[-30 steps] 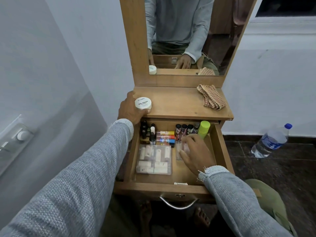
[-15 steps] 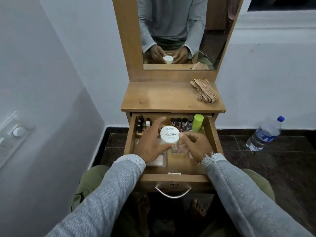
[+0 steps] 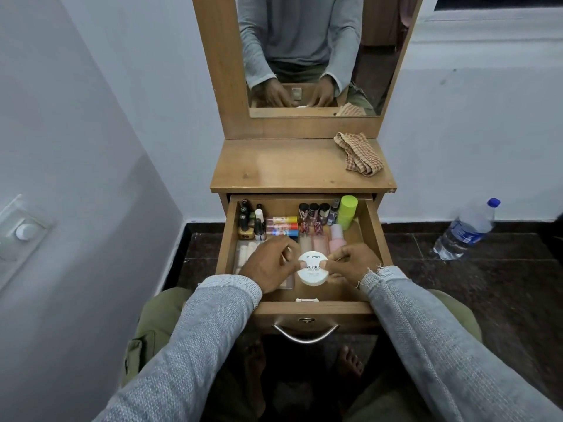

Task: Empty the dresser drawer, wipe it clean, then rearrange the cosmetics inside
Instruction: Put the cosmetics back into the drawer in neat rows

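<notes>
I see a plastic water bottle (image 3: 466, 231) with a blue cap lying tilted on the dark tiled floor (image 3: 502, 278), right of the dresser and near the white wall (image 3: 472, 117). On the left wall there's a white switch plate (image 3: 23, 229) with a round knob. The mirror (image 3: 310, 53) above the dresser top reflects a grey-sleeved torso and the corner of a checked fabric. My view also takes in olive-green trousers (image 3: 152, 327) at both knees and two bare feet (image 3: 350, 365) in the shadow under the furniture. A dark skirting strip (image 3: 198, 236) runs along the base of the wall.
</notes>
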`<state>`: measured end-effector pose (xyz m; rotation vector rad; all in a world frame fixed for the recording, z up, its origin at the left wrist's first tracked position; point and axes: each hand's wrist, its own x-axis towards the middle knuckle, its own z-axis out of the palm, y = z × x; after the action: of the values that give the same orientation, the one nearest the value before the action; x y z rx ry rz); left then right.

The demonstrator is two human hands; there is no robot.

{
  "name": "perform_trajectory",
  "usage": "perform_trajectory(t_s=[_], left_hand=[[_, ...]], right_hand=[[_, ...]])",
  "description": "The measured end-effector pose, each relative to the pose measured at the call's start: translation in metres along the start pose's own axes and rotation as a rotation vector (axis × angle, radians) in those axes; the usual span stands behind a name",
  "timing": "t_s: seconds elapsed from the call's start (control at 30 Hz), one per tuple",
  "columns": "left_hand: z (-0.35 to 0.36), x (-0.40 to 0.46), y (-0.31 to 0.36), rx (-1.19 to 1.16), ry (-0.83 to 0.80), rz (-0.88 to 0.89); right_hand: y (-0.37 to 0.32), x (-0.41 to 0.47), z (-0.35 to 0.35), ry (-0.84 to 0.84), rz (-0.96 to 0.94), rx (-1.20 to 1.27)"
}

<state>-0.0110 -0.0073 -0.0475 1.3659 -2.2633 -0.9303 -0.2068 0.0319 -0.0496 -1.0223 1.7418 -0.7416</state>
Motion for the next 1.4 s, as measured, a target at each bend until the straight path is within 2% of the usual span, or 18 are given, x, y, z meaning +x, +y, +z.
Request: perform_trajectory(t_s=[0.13, 0.53, 0.77, 0.9, 1.4], left_hand=[[0.000, 0.001, 0.003, 0.138, -0.059, -0.076], [0.005, 0.006, 0.007, 0.247, -0.202, -0.160], [0.009, 0.008, 0.008, 0.269, -0.191, -0.157], [0.011, 0.010, 0.008, 0.280, -0.178, -0.160], [0.013, 0.012, 0.009, 0.265, -0.166, -0.177]], right_hand=[[-0.004, -0.002, 0.005, 0.021, 0.039, -0.129], [-0.003, 0.000, 0.011, -0.009, 0.068, -0.366], [-0.006, -0.001, 0.015, 0.053, -0.010, -0.545], [-0.010, -0.002, 0.013, 0.022, -0.055, -0.612], [-0.010, 0.001, 0.013, 0.015, -0.094, -0.701]])
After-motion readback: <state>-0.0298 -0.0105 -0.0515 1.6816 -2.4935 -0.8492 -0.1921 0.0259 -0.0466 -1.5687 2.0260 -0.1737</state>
